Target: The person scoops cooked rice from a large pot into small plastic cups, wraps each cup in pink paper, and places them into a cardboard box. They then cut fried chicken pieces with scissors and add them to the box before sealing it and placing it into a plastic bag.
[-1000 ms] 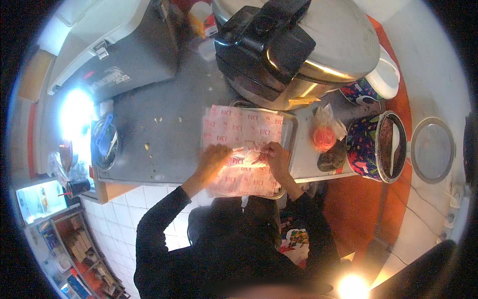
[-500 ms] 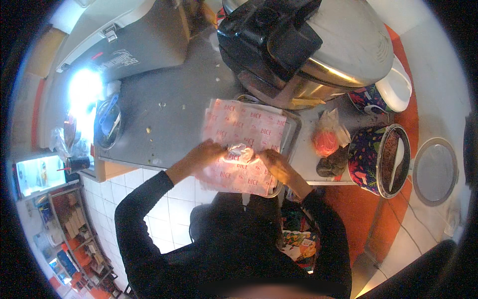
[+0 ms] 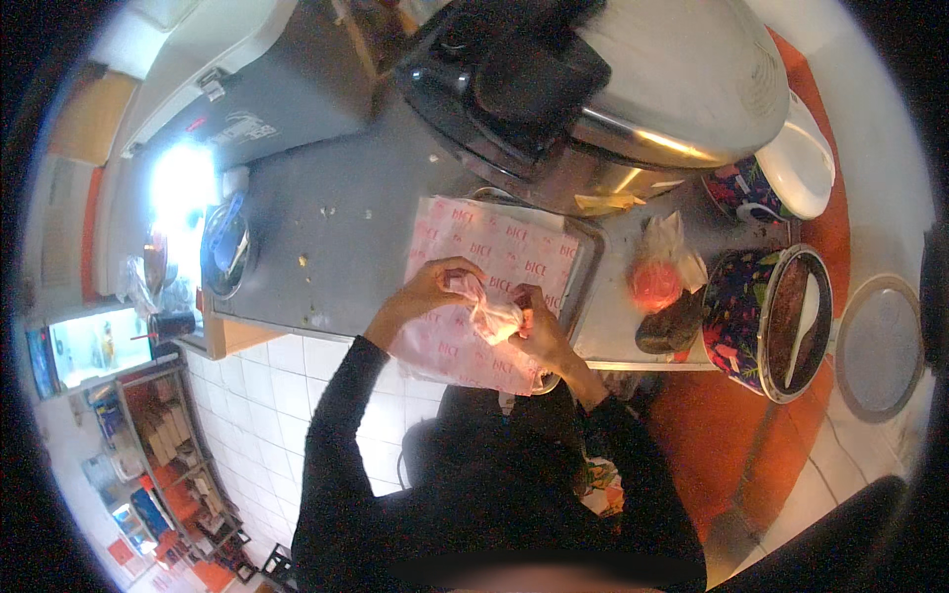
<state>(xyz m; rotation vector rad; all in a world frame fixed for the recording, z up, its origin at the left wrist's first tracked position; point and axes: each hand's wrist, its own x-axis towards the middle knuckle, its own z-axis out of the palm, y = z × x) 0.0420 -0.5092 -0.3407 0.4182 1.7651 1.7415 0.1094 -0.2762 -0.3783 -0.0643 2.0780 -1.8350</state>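
Between my hands is a small bundle wrapped in printed paper point(image 3: 494, 318), with one end bunched into a twist. The fingers of my left hand point(image 3: 433, 290) pinch that twisted end. My right hand point(image 3: 540, 331) is closed round the fuller, rounded side. What lies inside the paper is hidden. Beneath my hands lies a stack of white wrapping paper sheets point(image 3: 445, 232) with red print, resting on a metal tray point(image 3: 593, 252) whose rim shows at the right.
A large steel cooker point(image 3: 633, 148) with a black handle stands behind the paper. To the right are a plastic bag with something red point(image 3: 657, 282), a dark lump and a patterned pot point(image 3: 736, 321) of brown food with a white spoon. A bowl point(image 3: 225, 252) sits far left.
The paper was being gathered low against the stack; now it is a twisted bundle raised between my hands. My left hand has moved up and to the right.
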